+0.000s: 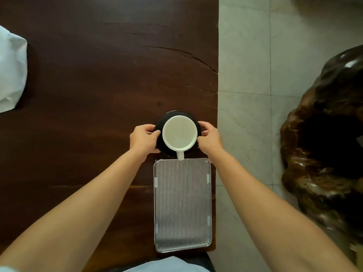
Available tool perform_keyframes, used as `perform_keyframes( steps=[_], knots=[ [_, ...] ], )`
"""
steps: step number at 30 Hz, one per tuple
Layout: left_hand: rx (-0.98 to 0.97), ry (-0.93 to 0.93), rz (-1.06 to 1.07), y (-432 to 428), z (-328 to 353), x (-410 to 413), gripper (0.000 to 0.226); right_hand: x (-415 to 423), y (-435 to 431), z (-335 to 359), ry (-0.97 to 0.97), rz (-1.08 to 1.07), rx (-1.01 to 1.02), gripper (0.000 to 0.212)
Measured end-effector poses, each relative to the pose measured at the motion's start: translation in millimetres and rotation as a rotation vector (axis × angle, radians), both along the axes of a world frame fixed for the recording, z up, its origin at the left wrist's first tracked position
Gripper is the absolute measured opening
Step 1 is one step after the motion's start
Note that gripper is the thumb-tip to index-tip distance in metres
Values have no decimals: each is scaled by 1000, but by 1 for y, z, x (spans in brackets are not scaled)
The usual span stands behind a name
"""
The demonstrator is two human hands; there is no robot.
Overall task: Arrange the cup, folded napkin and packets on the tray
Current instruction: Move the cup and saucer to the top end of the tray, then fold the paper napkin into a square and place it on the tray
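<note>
A white cup (179, 133) stands on a black saucer (176, 114), its handle pointing toward me and reaching the tray's far edge. My left hand (144, 139) grips the saucer's left rim and my right hand (209, 137) grips its right rim. The ribbed metal tray (182, 205) lies lengthwise on the dark wooden table (88, 85), just nearer to me than the saucer, with nothing on it. No napkin fold or packets can be made out with certainty.
White crumpled paper or cloth (11, 71) lies at the table's far left edge. The table's right edge (217, 95) runs just right of the tray, with pale floor tiles beyond. A dark carved wooden stump (324, 144) stands on the floor at right.
</note>
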State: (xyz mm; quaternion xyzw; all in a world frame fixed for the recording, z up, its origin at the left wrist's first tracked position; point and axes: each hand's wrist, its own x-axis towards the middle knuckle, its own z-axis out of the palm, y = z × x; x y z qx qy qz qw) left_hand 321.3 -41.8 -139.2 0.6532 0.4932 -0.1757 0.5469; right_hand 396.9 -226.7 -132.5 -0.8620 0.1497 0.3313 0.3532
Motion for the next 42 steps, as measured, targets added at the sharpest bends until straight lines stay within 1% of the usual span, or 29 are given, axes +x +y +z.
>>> perform_keyframes(
  steps=[6, 11, 13, 15, 18, 21, 24, 28, 33, 35, 39, 42],
  knots=[
    [4, -23, 51, -6, 4, -5, 32, 1, 2, 5, -82, 11, -33, 50],
    [-4, -41, -37, -9, 17, -13, 46, -4, -1, 19, -81, -7, -111, 58],
    [-47, -41, -35, -5, 25, -17, 49, -7, -5, 29, -92, -26, -165, 57],
    [-102, -42, -32, 0, 37, -22, 51, -11, -10, 41, -140, -60, -218, 51],
    [-105, -54, -86, 10, 61, -37, 43, -15, -10, 66, -235, -70, -244, 40],
    [-76, -67, -135, 28, 87, -55, 32, -19, 8, 90, -325, 18, -217, 30],
    [27, -82, -201, 59, 109, -77, 21, -30, 43, 105, -354, 183, -160, 23],
    [191, -86, -232, 113, 130, -103, 13, -57, 102, 117, -318, 340, -63, 16],
    [271, -57, -218, 192, 133, -140, 8, -93, 192, 119, -288, 538, -17, 14],
    [297, -37, -213, 227, 127, -154, 7, -105, 227, 116, -251, 598, 2, 16],
    [339, 18, -189, 295, 106, -174, 11, -126, 298, 101, -188, 657, 22, 23],
    [377, 47, -186, 338, 93, -185, 11, -141, 351, 87, -155, 701, 14, 35]
  ],
)
